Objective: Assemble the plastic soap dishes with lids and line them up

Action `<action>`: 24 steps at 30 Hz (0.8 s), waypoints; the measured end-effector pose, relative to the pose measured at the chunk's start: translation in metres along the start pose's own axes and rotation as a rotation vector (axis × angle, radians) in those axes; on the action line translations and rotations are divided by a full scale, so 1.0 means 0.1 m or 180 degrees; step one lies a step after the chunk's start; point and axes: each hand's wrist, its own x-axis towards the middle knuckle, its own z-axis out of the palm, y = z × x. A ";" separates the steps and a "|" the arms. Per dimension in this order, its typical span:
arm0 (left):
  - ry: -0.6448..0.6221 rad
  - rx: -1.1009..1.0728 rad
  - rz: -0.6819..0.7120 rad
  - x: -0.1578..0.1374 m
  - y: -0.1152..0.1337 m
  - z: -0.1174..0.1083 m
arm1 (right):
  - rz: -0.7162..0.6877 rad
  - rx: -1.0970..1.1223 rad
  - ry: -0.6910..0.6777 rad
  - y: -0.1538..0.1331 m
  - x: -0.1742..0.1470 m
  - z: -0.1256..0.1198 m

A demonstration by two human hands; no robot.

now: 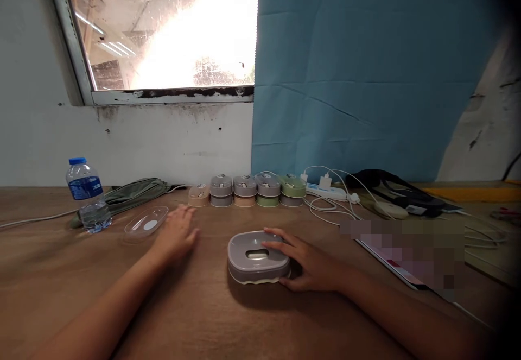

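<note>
A grey-mauve rounded plastic box (240,267) stands on the wooden table, with a wavy pale edge round its base. Something whitish shows in the oval slot of its top. My right hand (311,262) grips this box from the right, fingers over the top and thumb low on the front side. To the left, my left hand (175,232) rests near the tabletop with fingers stretched forward, holding nothing. Just beside it lies a clear oval plastic lid (136,224) with a white round sticker; the hand may cover part of its right edge.
Along the wall stand several small lidded boxes (245,186) in grey, green and peach. A water bottle (87,197) and a grey-green cloth pouch (134,194) are at left. On the right are a power strip (328,191), white cables, a black strap (391,189) and a partly blurred flat device (391,265).
</note>
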 end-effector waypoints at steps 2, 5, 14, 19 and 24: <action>-0.0088 0.0637 -0.1080 0.06 -0.30 0.05 | 0.0112 0.0093 -0.0076 0.03 0.00 0.01; -0.0518 0.0775 -0.1887 0.10 -0.67 0.08 | 0.0234 0.0239 -0.0252 0.05 0.01 0.01; -0.0592 0.0385 -0.1469 0.06 -0.68 -0.09 | 0.0259 0.0315 -0.0391 0.03 0.01 -0.02; 0.0751 -0.1328 -0.0916 0.12 -0.35 -0.13 | 0.0010 0.0574 -0.0251 0.05 0.00 -0.01; 0.0626 -0.4658 -0.0889 0.06 0.22 -0.02 | 0.0054 0.0745 0.0417 0.09 0.00 0.07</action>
